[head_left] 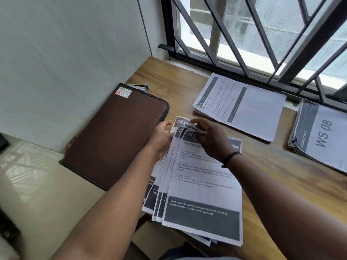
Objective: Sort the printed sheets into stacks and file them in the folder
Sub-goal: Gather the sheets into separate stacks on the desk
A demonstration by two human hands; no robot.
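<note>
Beside the barred window, a wooden desk (281, 175) carried two sorted paper stacks (242, 107). Left hand (161, 137) gripped the fanned black-and-white printed sheets (202, 184) at their far left edge. Right hand (210, 136) pinched top corners, while the closed brown leather folder (116, 134) lay just left, nearer the left hand.

Open wood: bare table (169, 79) strip, frame centre, between folder (116, 134) and far stack (242, 107).
Blocked right: WS 08 stack (323, 136).
Blocked top: window bars (244, 34).
Blocked left: wall (65, 62).
</note>
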